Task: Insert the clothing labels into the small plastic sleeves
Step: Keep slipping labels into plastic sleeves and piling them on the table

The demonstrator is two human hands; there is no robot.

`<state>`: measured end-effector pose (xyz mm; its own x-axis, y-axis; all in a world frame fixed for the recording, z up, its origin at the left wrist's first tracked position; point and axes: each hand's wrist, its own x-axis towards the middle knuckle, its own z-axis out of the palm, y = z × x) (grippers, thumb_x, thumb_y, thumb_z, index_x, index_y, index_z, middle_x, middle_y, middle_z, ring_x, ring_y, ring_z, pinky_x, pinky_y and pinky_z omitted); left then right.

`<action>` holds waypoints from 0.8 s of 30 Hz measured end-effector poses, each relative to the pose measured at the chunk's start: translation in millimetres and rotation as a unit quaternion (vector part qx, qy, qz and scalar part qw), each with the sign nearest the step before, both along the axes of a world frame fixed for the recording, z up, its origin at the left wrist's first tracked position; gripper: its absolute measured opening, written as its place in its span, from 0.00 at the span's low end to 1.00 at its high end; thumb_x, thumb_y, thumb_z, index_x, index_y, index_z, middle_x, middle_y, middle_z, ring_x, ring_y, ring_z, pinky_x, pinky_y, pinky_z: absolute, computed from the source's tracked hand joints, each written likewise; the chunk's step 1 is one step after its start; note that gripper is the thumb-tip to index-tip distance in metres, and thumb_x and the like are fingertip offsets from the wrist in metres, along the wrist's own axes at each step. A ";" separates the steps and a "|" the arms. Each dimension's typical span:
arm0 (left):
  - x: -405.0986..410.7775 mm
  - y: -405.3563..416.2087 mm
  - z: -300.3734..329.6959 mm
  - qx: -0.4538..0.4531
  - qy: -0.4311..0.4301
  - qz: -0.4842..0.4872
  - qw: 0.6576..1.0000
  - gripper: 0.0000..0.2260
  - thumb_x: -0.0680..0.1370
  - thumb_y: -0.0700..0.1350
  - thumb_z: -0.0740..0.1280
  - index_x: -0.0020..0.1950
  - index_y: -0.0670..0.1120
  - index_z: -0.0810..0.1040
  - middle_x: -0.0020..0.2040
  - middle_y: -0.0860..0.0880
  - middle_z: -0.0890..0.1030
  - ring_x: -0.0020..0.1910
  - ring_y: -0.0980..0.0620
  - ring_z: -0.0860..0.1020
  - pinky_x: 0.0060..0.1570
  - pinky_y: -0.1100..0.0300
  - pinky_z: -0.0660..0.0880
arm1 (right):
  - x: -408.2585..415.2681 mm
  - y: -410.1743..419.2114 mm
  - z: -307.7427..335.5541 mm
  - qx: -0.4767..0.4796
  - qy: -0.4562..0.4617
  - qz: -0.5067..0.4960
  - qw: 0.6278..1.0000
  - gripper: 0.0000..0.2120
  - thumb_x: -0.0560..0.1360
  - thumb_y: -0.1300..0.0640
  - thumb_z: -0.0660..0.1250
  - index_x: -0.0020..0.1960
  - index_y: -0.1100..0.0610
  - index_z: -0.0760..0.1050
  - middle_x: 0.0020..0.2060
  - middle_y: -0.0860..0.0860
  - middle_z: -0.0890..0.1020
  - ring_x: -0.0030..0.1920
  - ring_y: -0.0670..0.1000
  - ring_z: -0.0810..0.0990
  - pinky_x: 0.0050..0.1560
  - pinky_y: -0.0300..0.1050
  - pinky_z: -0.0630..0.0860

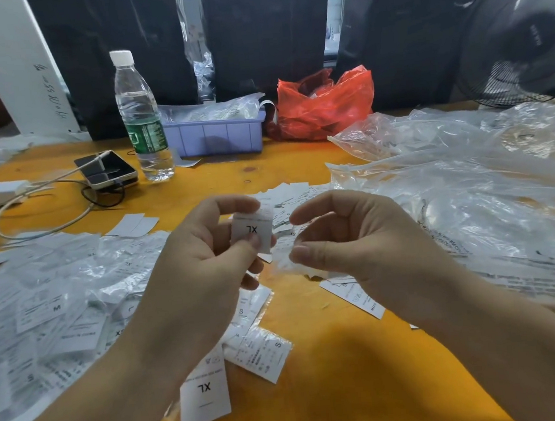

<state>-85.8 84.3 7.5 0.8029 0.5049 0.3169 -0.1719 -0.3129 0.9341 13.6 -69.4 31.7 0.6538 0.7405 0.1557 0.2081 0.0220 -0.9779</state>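
clearly early on; left hand [202, 250] pinches an xl label [253, 232], right hand [349, 237] pinches a clear sleeve [286, 265], label not yet inside; loose labels [44, 318] remain.

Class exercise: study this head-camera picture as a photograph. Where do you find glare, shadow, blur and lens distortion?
Head view: glare streaks the clear plastic bags at right; soft shadows from the forearms fall on the orange table near the bottom; the thin sleeve at the right hand smears into blur, while the XL label in the left hand reads sharply; wide-angle bending tilts the white board and the fan at the edges.
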 end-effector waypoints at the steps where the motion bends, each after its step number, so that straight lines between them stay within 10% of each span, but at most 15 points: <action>1: -0.2 -0.5 0.4 0.004 -0.004 -0.003 1.000 0.18 0.78 0.35 0.66 0.53 0.60 0.77 0.42 0.51 0.85 0.33 0.56 0.80 0.33 0.63 0.78 | -0.1 0.1 0.1 0.001 0.005 0.003 1.000 0.12 0.68 0.68 0.74 0.49 0.57 0.80 0.37 0.55 0.85 0.37 0.52 0.82 0.40 0.47 0.77; 7: -1.4 -2.9 1.1 0.005 -0.001 0.003 1.000 0.23 0.77 0.44 0.69 0.66 0.61 0.66 0.45 0.57 0.86 0.44 0.58 0.83 0.37 0.61 0.78 | -0.5 1.6 -1.7 -0.001 0.017 0.027 0.999 0.14 0.69 0.69 0.74 0.51 0.57 0.79 0.39 0.56 0.85 0.39 0.52 0.83 0.44 0.42 0.81; 14: -2.1 -4.6 3.4 0.001 -0.009 -0.001 1.000 0.04 0.76 0.49 0.69 0.47 0.58 0.81 0.43 0.58 0.85 0.45 0.59 0.83 0.36 0.65 0.78 | -1.7 3.8 -3.4 -0.004 0.026 0.040 0.999 0.14 0.68 0.72 0.73 0.51 0.59 0.79 0.38 0.58 0.84 0.39 0.51 0.82 0.42 0.39 0.80; 24: -2.7 -13.6 6.0 -0.004 -0.007 -0.046 0.999 0.08 0.69 0.59 0.67 0.43 0.62 0.84 0.41 0.55 0.85 0.36 0.64 0.78 0.34 0.74 0.72 | -1.7 3.8 -0.6 -0.010 0.038 0.043 0.998 0.17 0.69 0.72 0.72 0.56 0.61 0.78 0.41 0.63 0.84 0.37 0.51 0.81 0.41 0.41 0.79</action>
<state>-88.5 70.7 13.5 0.8412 0.4325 0.3244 -0.2124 -0.2874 0.9340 11.9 -65.6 31.1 0.5971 0.7967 0.0931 0.1315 0.0173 -0.9912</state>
